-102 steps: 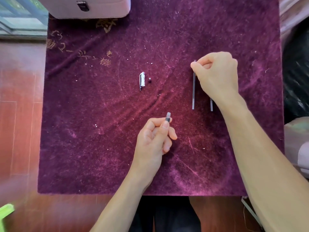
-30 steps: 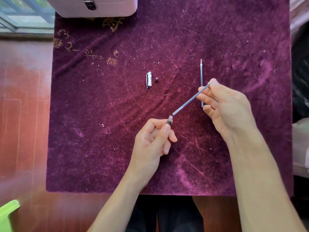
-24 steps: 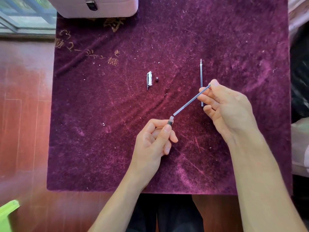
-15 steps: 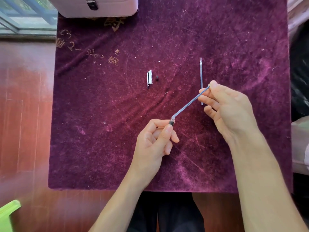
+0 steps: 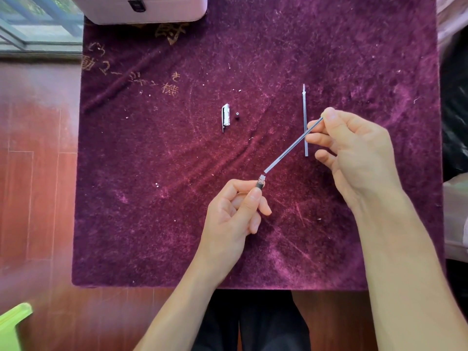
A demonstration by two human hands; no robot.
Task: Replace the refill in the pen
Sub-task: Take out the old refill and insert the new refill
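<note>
My left hand [image 5: 235, 211] grips the pen barrel [image 5: 260, 183] in a fist; only its dark end with a clear threaded mouth shows above the thumb. My right hand [image 5: 354, 150] pinches the far end of a thin grey refill [image 5: 291, 148] that slants down-left, its lower tip right at the barrel's mouth. A second refill [image 5: 305, 120] lies straight on the purple cloth [image 5: 152, 198], partly crossed by the held one. The clear pen cap [image 5: 225, 117] with its clip and a tiny dark piece [image 5: 237, 114] lie further left.
A pale case with a dark latch [image 5: 141, 8] sits at the cloth's far edge. Gold characters [image 5: 131, 74] are stitched at the upper left. Red-brown wood [image 5: 38, 173] borders the cloth on the left and near sides. A green object [image 5: 12, 323] is at the bottom left.
My right hand picked up one refill from the cloth and brought it to the barrel in my left hand. Over the last second the refill's tip has stayed at the barrel's mouth.
</note>
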